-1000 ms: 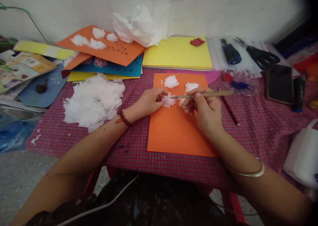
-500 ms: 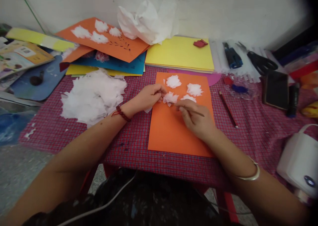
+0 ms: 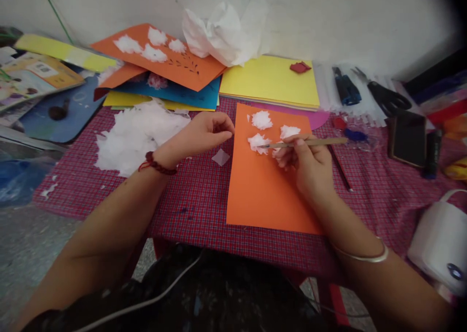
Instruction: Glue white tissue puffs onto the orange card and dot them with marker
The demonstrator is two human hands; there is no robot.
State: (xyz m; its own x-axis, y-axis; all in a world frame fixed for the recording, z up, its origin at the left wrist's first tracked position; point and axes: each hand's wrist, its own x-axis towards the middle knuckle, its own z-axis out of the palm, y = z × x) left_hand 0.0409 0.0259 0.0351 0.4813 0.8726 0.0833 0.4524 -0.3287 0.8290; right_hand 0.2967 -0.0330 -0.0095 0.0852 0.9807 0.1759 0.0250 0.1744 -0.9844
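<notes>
In my right hand (image 3: 310, 164) is a thin wooden paintbrush (image 3: 324, 141), its tip touching a white crumpled-paper flower (image 3: 258, 142) on an orange sheet (image 3: 268, 191). More white paper flowers sit beside it, one partly behind my right fingers. My left hand (image 3: 211, 130) hovers by the sheet's left edge, fingers curled towards the thumb; whether anything tiny is pinched there I cannot make out. Below it, a small white paper square (image 3: 221, 157) lies on the checked cloth. Left of that hand spreads a heap of white paper pieces (image 3: 126, 137), partly behind my wrist.
At the back are an orange card (image 3: 138, 38) with white flowers, crumpled white paper (image 3: 229, 35) and a yellow paper stack (image 3: 266, 81). Rightward lie a dark red pencil (image 3: 341, 169), scissors (image 3: 386, 96), a phone (image 3: 407, 137), a marker (image 3: 433, 154) and a white device (image 3: 441, 239).
My left hand has drawn back left from the paper flower, off the orange sheet. My right hand has shifted right, turning the paintbrush so its tip shows on the flower.
</notes>
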